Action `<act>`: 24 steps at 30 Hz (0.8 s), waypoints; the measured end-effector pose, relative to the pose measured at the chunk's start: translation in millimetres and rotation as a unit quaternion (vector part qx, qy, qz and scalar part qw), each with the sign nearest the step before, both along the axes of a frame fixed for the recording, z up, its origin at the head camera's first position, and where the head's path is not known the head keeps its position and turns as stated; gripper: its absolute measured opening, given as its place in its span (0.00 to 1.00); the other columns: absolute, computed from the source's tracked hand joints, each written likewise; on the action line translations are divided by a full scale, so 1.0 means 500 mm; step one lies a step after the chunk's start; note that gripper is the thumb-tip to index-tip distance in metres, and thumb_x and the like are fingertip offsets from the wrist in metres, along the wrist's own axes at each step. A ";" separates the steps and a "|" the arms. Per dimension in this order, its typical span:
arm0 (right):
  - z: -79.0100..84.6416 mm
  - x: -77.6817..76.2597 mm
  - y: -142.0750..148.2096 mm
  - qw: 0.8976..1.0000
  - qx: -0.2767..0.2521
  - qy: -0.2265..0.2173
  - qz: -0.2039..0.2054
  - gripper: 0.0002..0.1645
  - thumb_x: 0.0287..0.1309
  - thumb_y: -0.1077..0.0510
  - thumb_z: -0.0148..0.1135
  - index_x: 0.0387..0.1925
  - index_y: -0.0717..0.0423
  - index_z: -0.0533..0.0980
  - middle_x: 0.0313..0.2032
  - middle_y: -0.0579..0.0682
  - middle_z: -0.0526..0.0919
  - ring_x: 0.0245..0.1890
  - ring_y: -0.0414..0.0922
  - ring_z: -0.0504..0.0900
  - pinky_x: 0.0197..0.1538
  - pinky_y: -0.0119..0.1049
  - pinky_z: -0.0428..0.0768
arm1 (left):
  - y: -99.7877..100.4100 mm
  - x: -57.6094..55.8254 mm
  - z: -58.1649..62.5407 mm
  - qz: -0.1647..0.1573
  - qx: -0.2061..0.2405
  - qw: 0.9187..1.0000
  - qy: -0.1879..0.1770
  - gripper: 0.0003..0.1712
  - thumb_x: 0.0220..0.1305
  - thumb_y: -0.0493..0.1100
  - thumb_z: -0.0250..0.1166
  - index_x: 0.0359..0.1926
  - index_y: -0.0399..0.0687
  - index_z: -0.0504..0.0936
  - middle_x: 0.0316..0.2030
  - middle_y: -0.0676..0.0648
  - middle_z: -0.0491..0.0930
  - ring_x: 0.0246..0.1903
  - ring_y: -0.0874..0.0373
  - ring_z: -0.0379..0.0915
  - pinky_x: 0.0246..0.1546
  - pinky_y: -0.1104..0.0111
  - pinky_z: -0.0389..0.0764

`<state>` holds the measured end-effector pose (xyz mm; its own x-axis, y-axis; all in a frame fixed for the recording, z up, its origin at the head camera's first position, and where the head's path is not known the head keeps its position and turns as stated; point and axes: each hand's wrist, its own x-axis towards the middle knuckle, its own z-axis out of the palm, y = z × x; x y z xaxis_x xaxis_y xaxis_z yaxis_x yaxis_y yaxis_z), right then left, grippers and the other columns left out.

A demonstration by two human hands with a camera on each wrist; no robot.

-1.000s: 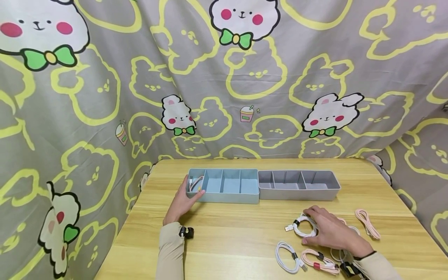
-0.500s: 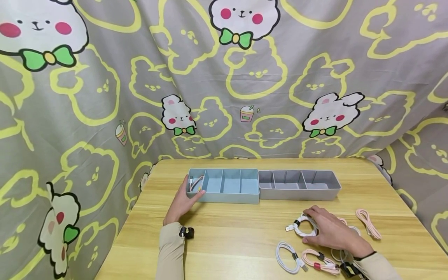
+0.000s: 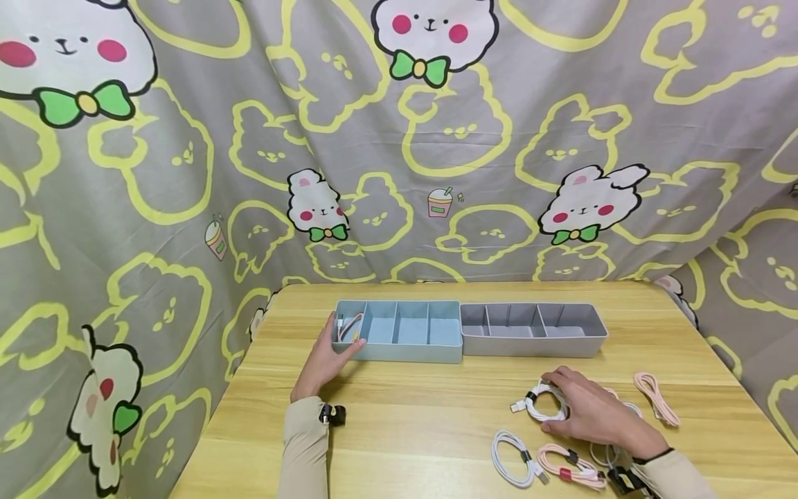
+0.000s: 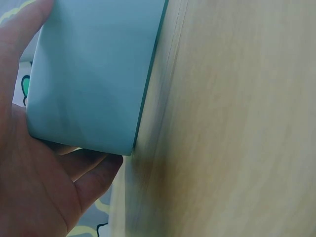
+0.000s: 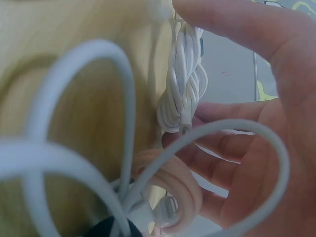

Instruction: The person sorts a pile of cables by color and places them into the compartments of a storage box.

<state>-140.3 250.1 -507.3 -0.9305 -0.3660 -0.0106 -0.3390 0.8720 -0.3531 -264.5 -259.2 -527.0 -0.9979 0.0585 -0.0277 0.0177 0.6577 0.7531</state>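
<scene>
The left hand (image 3: 324,364) gripped the left end of the light-blue divided organizer tray (image 3: 405,352), thumb on the front wall and fingers curled round the end wall, presumably to steady it. The tray stood upright on the wood-grain table (image 3: 399,430); its leftmost compartment contained a pink cable (image 3: 355,321) with a light-coloured connector. To its right, the grey divided organizer tray (image 3: 530,347) stood end to end with it, probably so that the compartments formed one row. Nearer the person lay a strapped white coil (image 3: 497,461). The white cable coil (image 3: 536,414) was pinched between thumb and fingers of the right hand (image 3: 589,409) at opposite edges, a grip likely chosen to keep its loops together. A strapped pink cable bundle (image 3: 582,476) lay just below that hand; a folded pink cable (image 3: 656,398) lay farthest right.
</scene>
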 end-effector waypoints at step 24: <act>0.029 0.001 0.013 0.999 -0.010 0.031 -0.004 0.53 0.44 0.33 0.80 0.62 0.64 0.76 0.56 0.58 0.81 0.55 0.59 0.82 0.58 0.60 0.83 | -0.001 -0.003 -0.003 -0.004 -0.001 1.000 0.007 0.70 0.57 0.79 0.65 0.85 0.57 0.38 0.84 0.40 0.43 0.82 0.37 0.43 0.77 0.35 0.54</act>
<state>-140.0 256.7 -492.9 -0.9317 -0.3591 0.0550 -0.3550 0.8676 -0.3481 -266.0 -259.7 -528.4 -0.9977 0.0659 -0.0134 0.0334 0.6587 0.7517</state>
